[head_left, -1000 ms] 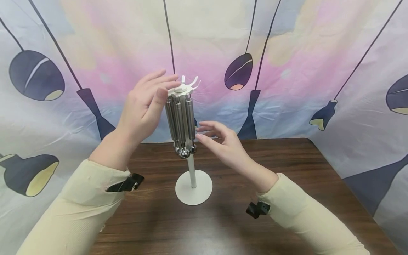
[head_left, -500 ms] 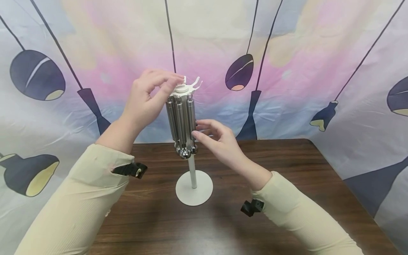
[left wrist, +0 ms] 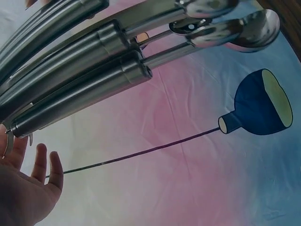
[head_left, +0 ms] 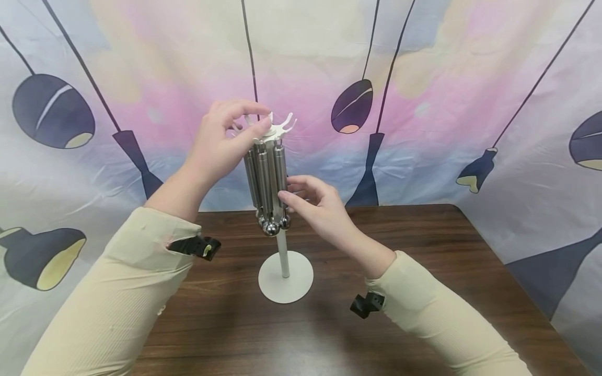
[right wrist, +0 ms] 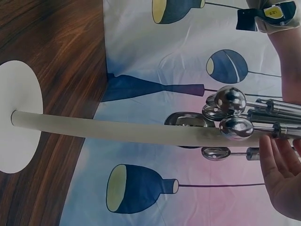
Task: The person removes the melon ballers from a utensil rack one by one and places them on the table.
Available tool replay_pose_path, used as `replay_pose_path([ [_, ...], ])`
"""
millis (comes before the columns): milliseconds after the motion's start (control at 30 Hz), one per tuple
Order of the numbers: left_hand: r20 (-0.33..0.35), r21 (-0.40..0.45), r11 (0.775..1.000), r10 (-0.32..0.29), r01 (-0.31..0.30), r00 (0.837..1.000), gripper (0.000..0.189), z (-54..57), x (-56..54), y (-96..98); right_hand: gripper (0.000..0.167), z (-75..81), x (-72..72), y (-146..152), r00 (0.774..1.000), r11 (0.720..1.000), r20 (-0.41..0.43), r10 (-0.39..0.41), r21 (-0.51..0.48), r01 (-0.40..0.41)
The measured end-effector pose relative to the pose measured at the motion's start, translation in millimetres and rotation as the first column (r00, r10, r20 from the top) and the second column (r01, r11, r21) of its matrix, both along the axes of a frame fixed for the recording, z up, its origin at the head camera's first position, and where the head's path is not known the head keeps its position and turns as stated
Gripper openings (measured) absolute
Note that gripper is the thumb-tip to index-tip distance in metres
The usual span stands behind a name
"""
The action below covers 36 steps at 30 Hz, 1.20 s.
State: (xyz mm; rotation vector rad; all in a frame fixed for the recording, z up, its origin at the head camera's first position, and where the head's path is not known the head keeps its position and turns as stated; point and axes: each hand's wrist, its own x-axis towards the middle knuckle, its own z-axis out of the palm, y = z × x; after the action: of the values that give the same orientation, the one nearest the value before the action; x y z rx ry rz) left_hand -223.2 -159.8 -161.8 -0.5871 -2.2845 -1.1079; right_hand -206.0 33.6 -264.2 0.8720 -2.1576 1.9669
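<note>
A white utensil stand has curved hooks on top, from which several steel-handled spoons hang, round bowls downward. My left hand is at its top, thumb and index finger pinching the hook ring at the left side. The right hand holds the rightmost steel handle low down, thumb in front and fingers behind. In the left wrist view the handles cross above the left hand's fingers. A wider slotted metal head shows partly behind the pole in the right wrist view.
The stand's round white base rests on a dark wood table. Behind the table hangs a pastel cloth printed with dark lamps. Black straps with small devices sit at both cuffs.
My left hand's thumb and fingers have closed in on the stand's top. The right hand has moved left onto the rightmost handle. The stand has stayed put.
</note>
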Motion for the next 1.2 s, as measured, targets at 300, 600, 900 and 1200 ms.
replay_pose_path([
  [300,0.125,-0.011,1.000,-0.014,0.016,0.992,0.035,2.4,2.4,0.1,0.032,0.9,0.6,-1.1,0.999,0.996,-0.025,-0.022,0.088,0.024],
  [600,0.176,0.037,0.998,-0.057,0.051,0.983,0.033,2.7,4.2,-3.3,0.028,1.9,3.6,-1.3,0.996,0.994,-0.080,-0.031,0.101,0.039],
  [900,0.176,0.022,0.998,-0.061,0.058,0.983,0.032,3.9,4.6,-6.1,0.027,8.3,11.7,6.8,0.997,0.999,-0.064,-0.038,0.032,0.040],
  [1200,0.137,0.006,1.000,0.010,-0.011,0.991,0.033,1.6,7.9,-1.9,0.023,9.0,27.6,25.0,0.997,0.995,-0.057,-0.059,-0.090,0.053],
])
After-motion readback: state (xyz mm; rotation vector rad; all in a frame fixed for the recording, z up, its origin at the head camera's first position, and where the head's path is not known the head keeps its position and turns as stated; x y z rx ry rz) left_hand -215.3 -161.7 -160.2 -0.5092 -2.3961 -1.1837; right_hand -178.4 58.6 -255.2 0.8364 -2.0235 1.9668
